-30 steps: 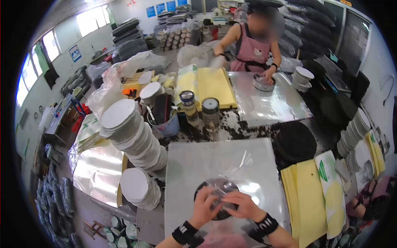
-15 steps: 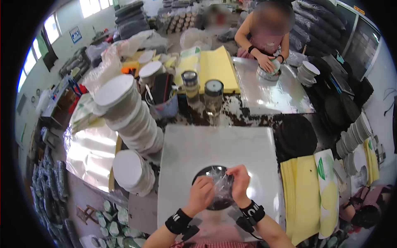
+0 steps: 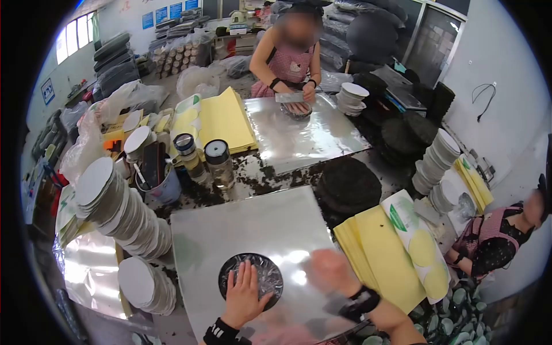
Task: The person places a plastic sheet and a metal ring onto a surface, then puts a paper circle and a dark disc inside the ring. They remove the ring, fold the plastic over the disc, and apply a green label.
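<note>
A dark round disc (image 3: 269, 277) with crumpled clear plastic film over it lies on a shiny metal-looking board (image 3: 201, 221) in front of me. My left hand (image 3: 244, 296) rests flat on it, fingers stretched out and holding nothing. To the right, my right hand (image 3: 333, 271) is smeared by motion above the board's right edge, close to a stack of yellow paper sheets (image 3: 374, 244). Its fingers cannot be made out. A white and green printed paper (image 3: 405, 230) lies beside the yellow sheets.
Stacks of white round discs (image 3: 135, 221) stand left of the board. Two lidded jars (image 3: 219, 167) and a cup of tools (image 3: 164, 187) stand behind it. Dark round slabs (image 3: 349, 185) lie at the back right. Across the table a co-worker (image 3: 290, 63) presses a wrapped disc; another person (image 3: 489, 236) is at the right.
My left hand has flattened onto the disc; both hands were pinching the film before. My right hand has swung away to the right. The view has turned right.
</note>
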Motion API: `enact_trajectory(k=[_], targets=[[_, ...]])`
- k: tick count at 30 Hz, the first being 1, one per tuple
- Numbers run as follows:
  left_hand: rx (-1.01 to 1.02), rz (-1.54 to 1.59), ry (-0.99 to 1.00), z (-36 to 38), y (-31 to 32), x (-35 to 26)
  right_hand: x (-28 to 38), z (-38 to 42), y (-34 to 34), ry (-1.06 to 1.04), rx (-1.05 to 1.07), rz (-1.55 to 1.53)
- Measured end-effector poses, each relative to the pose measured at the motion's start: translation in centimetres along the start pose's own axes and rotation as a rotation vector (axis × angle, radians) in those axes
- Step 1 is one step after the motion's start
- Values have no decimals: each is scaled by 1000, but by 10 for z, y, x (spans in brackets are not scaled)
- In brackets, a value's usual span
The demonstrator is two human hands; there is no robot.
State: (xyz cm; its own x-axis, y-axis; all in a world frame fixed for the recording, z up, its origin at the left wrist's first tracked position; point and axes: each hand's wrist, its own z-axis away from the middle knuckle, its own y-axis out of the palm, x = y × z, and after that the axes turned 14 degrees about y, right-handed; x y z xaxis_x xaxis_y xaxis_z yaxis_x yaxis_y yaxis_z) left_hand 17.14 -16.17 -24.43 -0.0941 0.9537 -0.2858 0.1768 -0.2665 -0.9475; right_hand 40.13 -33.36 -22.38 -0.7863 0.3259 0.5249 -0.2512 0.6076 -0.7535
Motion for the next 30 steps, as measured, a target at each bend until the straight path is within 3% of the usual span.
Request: enact_trajectory(k=[2, 3, 5, 8, 9, 11, 14, 16, 17, 18, 19, 23, 24, 27, 28, 29, 30], targets=[[14, -9, -3, 0, 0, 0, -108, 11, -43, 290, -123, 426], [22, -17, -2, 0, 0, 0, -149, 11, -68, 233, -317, 393], [29, -24, 8, -1, 1, 2, -201, 22, -104, 189, -394, 655], [60, -12, 5, 0, 1, 1, -267, 33, -106, 36, -436, 772], [59, -3, -2, -2, -1, -1, -275, 33, -105, 193, -384, 729], [72, 15, -2, -1, -5, -2, -263, 30, -112, 525, -271, 631], [71, 1, -1, -1, -2, -2, -258, 24, -118, 628, -423, 270], [53, 36, -12, -2, -6, -3, -133, 24, -90, 703, -283, 171], [36, 39, -9, -1, -4, -3, -89, 42, -59, 496, -254, 123], [44, -25, -13, 3, 2, -1, -43, 56, -35, 502, -165, 19], [41, -93, -4, 2, 5, -1, -12, 63, -9, 324, -207, -77], [37, -211, -66, 4, 0, -9, 59, 58, 52, 42, 74, -440], [-52, -114, -3, 7, 9, -1, 68, 52, 55, -6, 123, -414], [-252, 639, -122, 16, 20, 2, 87, 40, 45, -98, 347, -322], [-385, 764, -118, 21, 24, 1, 88, 37, 36, -92, 454, -289], [-383, 682, -84, 19, 22, 3, 88, 29, 31, -92, 558, -251], [-383, 600, -55, 17, 19, 2, 84, 19, 33, -86, 520, -333]])
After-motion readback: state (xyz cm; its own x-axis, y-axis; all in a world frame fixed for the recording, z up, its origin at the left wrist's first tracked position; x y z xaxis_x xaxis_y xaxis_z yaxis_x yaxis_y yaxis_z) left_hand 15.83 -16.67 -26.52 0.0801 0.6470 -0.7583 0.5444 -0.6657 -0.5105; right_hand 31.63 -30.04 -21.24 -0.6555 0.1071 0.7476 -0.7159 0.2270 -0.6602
